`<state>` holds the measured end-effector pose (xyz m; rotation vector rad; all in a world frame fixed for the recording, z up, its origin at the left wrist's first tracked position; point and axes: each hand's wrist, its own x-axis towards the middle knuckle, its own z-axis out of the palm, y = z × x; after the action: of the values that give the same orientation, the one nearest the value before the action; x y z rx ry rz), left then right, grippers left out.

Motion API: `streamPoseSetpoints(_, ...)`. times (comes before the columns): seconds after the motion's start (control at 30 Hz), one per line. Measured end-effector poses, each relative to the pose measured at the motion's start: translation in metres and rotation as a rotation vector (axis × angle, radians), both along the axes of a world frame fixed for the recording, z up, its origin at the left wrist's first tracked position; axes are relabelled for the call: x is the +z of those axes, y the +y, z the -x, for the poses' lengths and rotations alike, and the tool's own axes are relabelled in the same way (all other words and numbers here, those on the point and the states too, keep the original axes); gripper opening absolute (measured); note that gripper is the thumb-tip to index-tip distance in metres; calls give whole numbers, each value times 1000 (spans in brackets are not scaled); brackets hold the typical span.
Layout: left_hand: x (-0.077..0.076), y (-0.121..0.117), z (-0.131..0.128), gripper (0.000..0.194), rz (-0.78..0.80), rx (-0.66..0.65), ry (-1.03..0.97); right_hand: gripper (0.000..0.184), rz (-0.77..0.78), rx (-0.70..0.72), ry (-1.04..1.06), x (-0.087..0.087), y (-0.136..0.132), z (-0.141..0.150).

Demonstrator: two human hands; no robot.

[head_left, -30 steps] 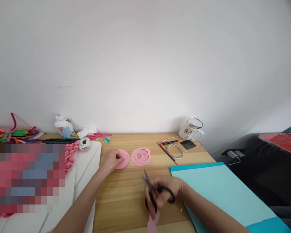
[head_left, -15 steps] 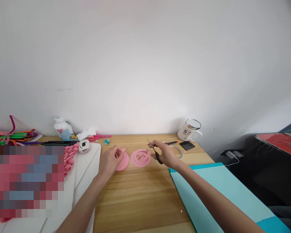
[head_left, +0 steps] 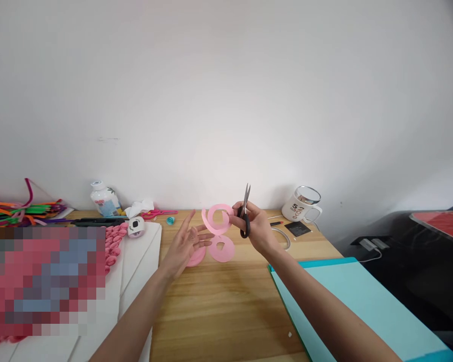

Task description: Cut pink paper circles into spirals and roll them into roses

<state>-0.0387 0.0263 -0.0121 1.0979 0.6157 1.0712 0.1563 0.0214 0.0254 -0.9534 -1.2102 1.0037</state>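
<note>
My right hand (head_left: 259, 230) grips black-handled scissors (head_left: 246, 196), blades pointing up and slightly parted. Between the fingertips of the same hand hangs a curled pink paper strip (head_left: 208, 222), lifted off the table. Fingers spread, my left hand (head_left: 184, 244) is held up beside the curl; I cannot tell whether a fingertip touches it. Below the curl, a flat pink paper ring (head_left: 227, 254) with a small hole lies on the wooden table (head_left: 219, 306). A round pink piece (head_left: 197, 259) rests partly hidden under my left hand.
To the right lie a light-blue folder (head_left: 335, 301), a black card (head_left: 297, 229) and a white mug (head_left: 296, 207). Leftward are a white bottle (head_left: 105, 200), pink scissors (head_left: 160, 214), coloured pipe cleaners (head_left: 33, 210), a small white roller-like item (head_left: 136, 228) and white sheets (head_left: 136, 281).
My right hand has raised the pink curl off the flat ring, and the scissors now point upward. My left hand has come off the round pink piece and opened. The view has shifted slightly.
</note>
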Motion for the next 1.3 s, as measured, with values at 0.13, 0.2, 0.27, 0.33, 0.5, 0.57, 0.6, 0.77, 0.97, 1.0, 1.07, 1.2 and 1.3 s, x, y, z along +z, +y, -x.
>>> streamPoseSetpoints(0.13,1,0,2,42,23,-38,29,42,211,5,232,-18,6,-1)
streamPoseSetpoints(0.2,-2,2,2,36,42,11,33,42,258,-15,269,-28,8,-3)
streamPoseSetpoints(0.27,-5,4,2,41,81,31,4,42,290,-25,284,-35,8,-3)
streamPoseSetpoints(0.33,-8,4,2,51,145,-14,-11,42,313,-22,295,-38,7,-2)
streamPoseSetpoints(0.5,-8,2,0,55,207,-208,-51,45,310,25,246,-40,2,7)
streamPoseSetpoints(0.57,-7,2,0,47,188,-200,-69,46,302,31,206,-40,1,11)
streamPoseSetpoints(0.6,-6,2,0,43,182,-176,-69,46,299,28,187,-41,0,12)
streamPoseSetpoints(0.77,-8,3,1,41,211,-99,-45,47,278,-7,118,-44,-2,14)
streamPoseSetpoints(0.97,-7,2,2,35,188,-78,-45,46,205,-3,123,-45,-3,13)
streamPoseSetpoints(1.0,-6,2,2,35,185,-82,-41,45,197,12,125,-46,-4,13)
streamPoseSetpoints(1.07,-5,2,1,37,178,-76,-25,42,196,44,123,-47,-4,13)
streamPoseSetpoints(1.2,-6,2,-1,44,143,37,45,37,222,31,113,-51,-2,10)
streamPoseSetpoints(1.3,-6,2,-3,49,141,100,88,40,259,5,98,-51,0,6)
